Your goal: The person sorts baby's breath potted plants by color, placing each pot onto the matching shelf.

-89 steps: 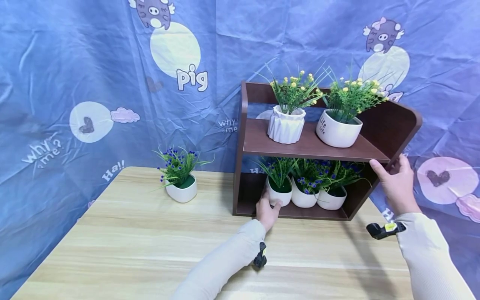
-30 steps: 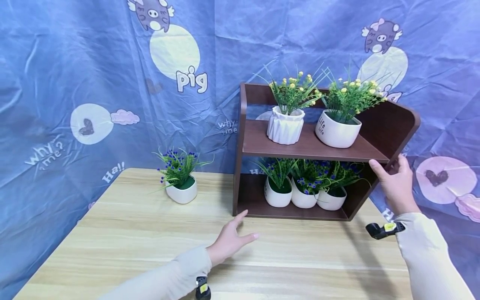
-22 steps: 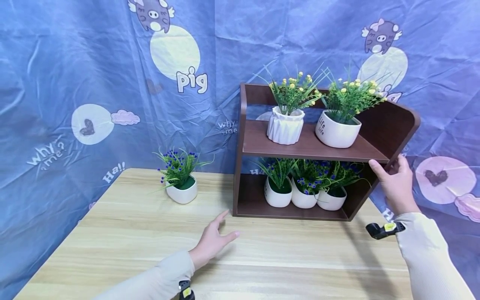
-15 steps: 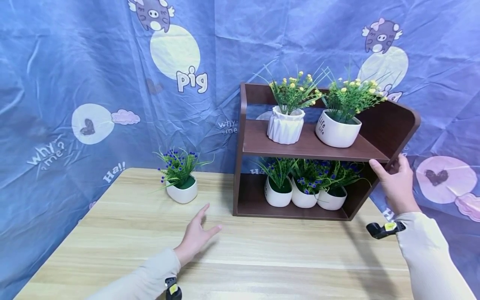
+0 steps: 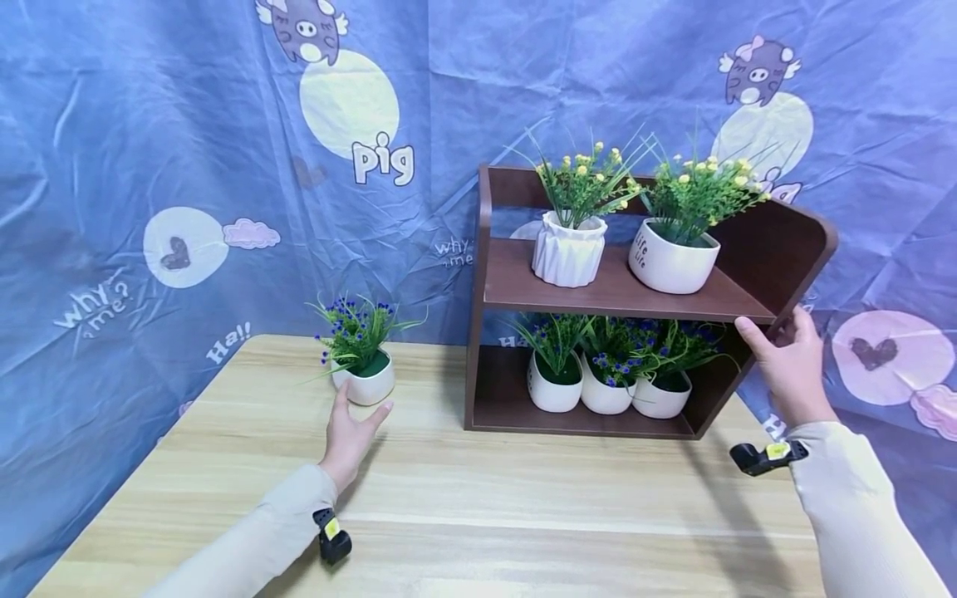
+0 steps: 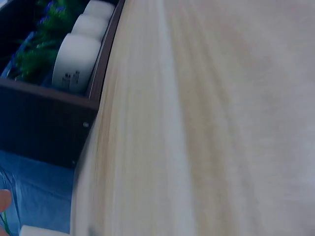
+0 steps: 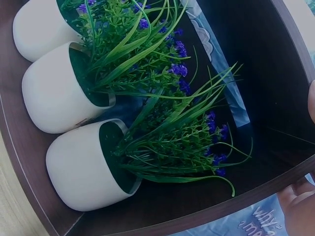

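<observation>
My left hand (image 5: 348,438) is at the front of a white pot (image 5: 366,387) with blue artificial flowers, standing on the table at the left. Its thumb and fingers are spread; a fingertip overlaps the pot, and I cannot tell if it touches. In the left wrist view only a fingertip (image 6: 4,200) and a bit of that pot (image 6: 43,231) show. My right hand (image 5: 796,375) grips the right side panel of a dark brown two-tier shelf (image 5: 624,309), thumb in front, fingers behind. In the right wrist view, part of that hand (image 7: 301,210) shows at the panel's edge.
Two potted yellow-flowered plants stand on the upper tier: a ribbed pot (image 5: 569,253) and a rounded pot (image 5: 673,259). Below, a row of three white pots (image 5: 607,397) with blue flowers stands toward the right. A blue patterned cloth (image 5: 187,149) hangs behind the wooden table (image 5: 463,515).
My left hand has let go of the leftmost lower-tier potted plant, drawn out of the shelf and moved left across the table to the separate blue-flowered pot. My right hand has stayed on the shelf.
</observation>
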A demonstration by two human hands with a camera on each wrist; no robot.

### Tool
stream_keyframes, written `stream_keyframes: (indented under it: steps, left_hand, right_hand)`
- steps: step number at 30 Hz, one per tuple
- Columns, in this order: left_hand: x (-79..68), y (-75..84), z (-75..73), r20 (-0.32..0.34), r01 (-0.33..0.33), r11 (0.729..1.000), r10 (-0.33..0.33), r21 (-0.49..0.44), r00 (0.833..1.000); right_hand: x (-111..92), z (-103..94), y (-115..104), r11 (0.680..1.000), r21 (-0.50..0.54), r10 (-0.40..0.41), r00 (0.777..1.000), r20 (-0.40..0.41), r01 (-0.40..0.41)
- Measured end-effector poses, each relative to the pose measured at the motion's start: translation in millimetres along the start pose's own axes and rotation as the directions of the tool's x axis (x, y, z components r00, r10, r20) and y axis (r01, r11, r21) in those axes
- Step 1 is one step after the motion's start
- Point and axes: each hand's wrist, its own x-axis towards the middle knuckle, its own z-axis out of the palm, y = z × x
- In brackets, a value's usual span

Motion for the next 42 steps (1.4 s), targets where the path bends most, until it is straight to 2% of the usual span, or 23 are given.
stream_keyframes:
  steps: [2,5,10,14,16,19,22,26,31,37,42]
  left_hand:
    - [6.9,-3.6,3.1,-0.034,-0.005,1.000,0.004,-0.006,0.999]
    - [18.0,-7.4,9.1,-0.116,-0.052,0.998,0.048,-0.027,0.992]
    - [34.9,-11.2,16.9,-0.255,-0.104,0.994,0.096,-0.017,0.962]
    - [45.7,-16.1,19.1,-0.322,-0.112,0.994,0.107,0.001,0.941]
    - [51.1,-19.1,18.2,-0.333,-0.115,0.993,0.106,-0.008,0.937]
    - [58.2,-22.8,14.4,-0.310,-0.120,0.993,0.111,-0.011,0.944]
    - [65.3,-25.5,9.7,-0.265,-0.143,0.990,0.133,-0.018,0.955]
    - [73.2,-27.9,3.1,-0.214,-0.181,0.983,0.174,-0.014,0.961]
    - [77.3,-29.8,-3.8,-0.142,-0.172,0.985,0.169,-0.013,0.975]
    - [79.2,-28.7,-13.1,-0.059,-0.166,0.981,0.172,0.105,0.983]
    - [81.6,-30.6,-26.7,0.059,-0.164,0.970,0.155,0.177,0.986]
  right_hand:
    - [-4,3.0,-6,1.000,-0.010,0.018,1.000,-0.009,-0.018]
    - [-7,4.3,-10,0.999,-0.020,0.033,0.999,-0.011,-0.033]
    - [-5,2.9,-6,0.999,-0.024,0.031,1.000,-0.001,-0.031]
    - [-5,3.5,-5,0.998,-0.052,0.030,1.000,-0.009,-0.030]
    - [-4,3.8,-4,0.998,-0.053,0.032,0.999,-0.008,-0.033]
    - [-4,3.7,-2,0.998,-0.051,0.039,0.999,-0.008,-0.040]
    - [-2,2.3,-1,0.999,-0.014,0.048,0.999,-0.023,-0.049]
    - [-2,1.1,-2,0.998,0.016,0.053,0.998,-0.020,-0.053]
    - [-4,2.4,-5,0.998,0.021,0.063,0.998,-0.005,-0.063]
    - [-4,3.0,-6,0.998,0.033,0.058,0.998,-0.010,-0.057]
    - [-5,2.8,-7,0.997,0.054,0.056,0.998,-0.001,-0.056]
